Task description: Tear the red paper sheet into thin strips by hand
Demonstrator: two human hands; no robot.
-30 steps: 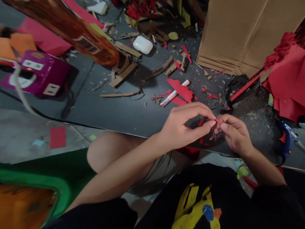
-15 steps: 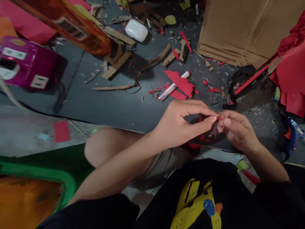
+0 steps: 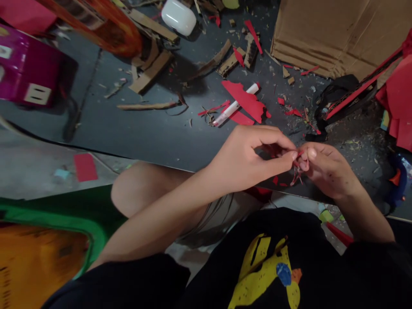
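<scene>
Near the table's front edge my left hand [image 3: 251, 159] and my right hand [image 3: 328, 169] meet fingertip to fingertip. Between them is a small twisted bit of red paper [image 3: 300, 153], with thin reddish strands [image 3: 296, 177] dangling under the fingers. My left thumb and forefinger pinch it from one side. On the other side my right thumb and curled fingers close on it. Beyond the hands, a white marker [image 3: 225, 115] lies partly under a torn red paper piece [image 3: 246, 101]. Small red scraps [image 3: 283, 184] lie just below my left hand.
Brown cardboard [image 3: 337, 38] stands at the back right, a red-edged piece [image 3: 363, 94] beside it. A white case [image 3: 179, 17], cardboard strips [image 3: 151, 72], an orange bottle [image 3: 112, 32] and a purple box [image 3: 28, 64] are on the left. A blue tool [image 3: 399, 180] lies far right.
My view has shifted slightly, so the table things sit higher in the picture. Both hands stay together, their fingers shifted a little on the red paper bit.
</scene>
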